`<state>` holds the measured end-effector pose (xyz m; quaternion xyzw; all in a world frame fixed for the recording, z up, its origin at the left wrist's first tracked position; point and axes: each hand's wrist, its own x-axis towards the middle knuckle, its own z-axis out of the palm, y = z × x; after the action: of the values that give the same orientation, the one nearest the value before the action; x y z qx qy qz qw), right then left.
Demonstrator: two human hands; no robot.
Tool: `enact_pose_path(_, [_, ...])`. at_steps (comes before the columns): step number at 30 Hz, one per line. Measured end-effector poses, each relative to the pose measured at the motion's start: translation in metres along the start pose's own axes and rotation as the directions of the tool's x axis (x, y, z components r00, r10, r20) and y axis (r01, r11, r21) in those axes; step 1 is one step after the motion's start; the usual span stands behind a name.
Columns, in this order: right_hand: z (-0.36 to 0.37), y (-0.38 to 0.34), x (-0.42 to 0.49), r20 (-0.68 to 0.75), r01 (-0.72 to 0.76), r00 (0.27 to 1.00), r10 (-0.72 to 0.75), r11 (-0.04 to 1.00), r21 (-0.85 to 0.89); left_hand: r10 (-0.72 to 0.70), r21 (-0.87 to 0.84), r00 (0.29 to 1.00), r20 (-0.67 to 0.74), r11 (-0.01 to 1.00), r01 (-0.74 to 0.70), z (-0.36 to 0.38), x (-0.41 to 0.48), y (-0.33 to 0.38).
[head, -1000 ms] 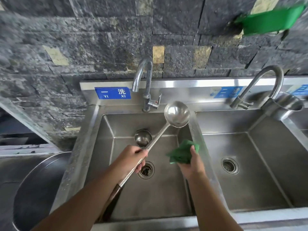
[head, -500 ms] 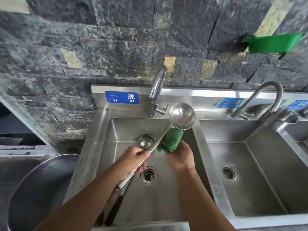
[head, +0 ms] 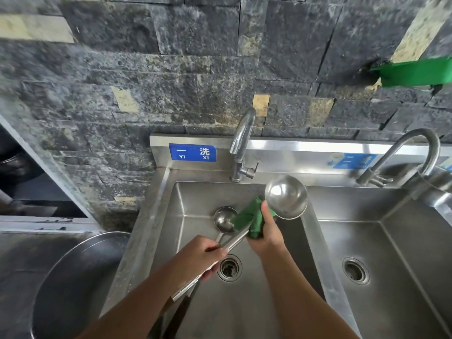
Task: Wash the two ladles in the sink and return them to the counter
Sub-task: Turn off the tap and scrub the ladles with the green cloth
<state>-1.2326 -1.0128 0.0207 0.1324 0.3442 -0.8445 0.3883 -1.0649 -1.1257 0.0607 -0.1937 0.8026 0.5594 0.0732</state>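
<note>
Mid-scrub on the big ladle [head: 286,196], by the look of it. Got it held up over the left basin of the sink [head: 186,204], bowl up by the divider, handle slanting down toward the near edge. Gripped mid-shaft by the left hand [head: 198,255], fingers curled right round the metal. Got the cloth [head: 247,216] bunched in the right hand [head: 266,233], fingers wrapped round it, pressing it on the shaft just under the bowl.

Small ladle [head: 223,220] down in the same basin, bowl toward the back wall, handle running under the big one past the drain [head: 230,267]. Doesn't look touched by either hand.

Handling-wise: stiff steel, nothing fragile, probably slick if wet. Long and top-heavy with that bowl, so likely to twist in a light pinch. Best taken with a full wrap mid-shaft like now, or lower down by the dark grips [head: 181,311], likely less slippery than bare metal. Worth bracing near the bowl with the cloth hand while rubbing.

No water visible from the tap [head: 241,143]. Roughly a third done at a guess: one ladle being wiped, the other waiting, neither back on the counter.
</note>
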Motion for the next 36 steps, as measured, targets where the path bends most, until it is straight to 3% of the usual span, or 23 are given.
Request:
enact_pose_path(3, [0.0,0.002,0.003,-0.019,-0.011,1.0,0.01,1.0,-0.019,-0.019,0.009,1.0,0.019,1.0,0.018,-0.001,0.002,-0.001])
enact_pose_path(7, [0.007,-0.005,0.012,-0.159,0.008,0.987,-0.015,0.999,-0.042,-0.065,-0.036,0.996,0.059,0.997,0.067,0.003,0.006,0.004])
enact_pose_path(12, [-0.003,-0.038,0.026,-0.264,0.11,0.956,-0.127,0.991,-0.08,-0.071,0.147,0.989,0.127,0.988,0.052,-0.013,0.01,0.002])
enact_pose_path(17, [-0.015,-0.074,0.037,-0.296,0.223,0.925,-0.239,0.971,-0.089,-0.179,0.273,0.975,0.135,0.952,0.137,-0.042,0.004,-0.017])
enact_pose_path(20, [-0.013,-0.073,0.038,-0.375,0.167,0.901,-0.216,0.973,-0.16,-0.23,0.411,0.971,0.067,0.893,0.183,-0.042,0.007,-0.019])
enact_pose_path(22, [-0.008,-0.069,0.027,-0.431,0.125,0.88,-0.199,0.973,-0.193,-0.192,0.501,0.98,-0.041,0.845,0.187,-0.038,0.01,-0.022])
enact_pose_path(25, [-0.004,-0.048,0.021,-0.466,0.129,0.857,-0.22,0.967,-0.22,-0.143,0.578,0.987,-0.076,0.8,0.161,-0.028,0.014,-0.024])
enact_pose_path(31, [0.013,0.015,0.007,-0.416,0.071,0.879,-0.234,0.926,-0.371,-0.126,0.549,0.985,-0.119,0.818,0.171,-0.007,0.026,-0.018])
enact_pose_path(36, [0.022,0.051,-0.009,-0.341,0.085,0.911,-0.232,0.915,-0.394,-0.102,0.539,0.984,-0.149,0.826,0.168,0.002,0.033,-0.015])
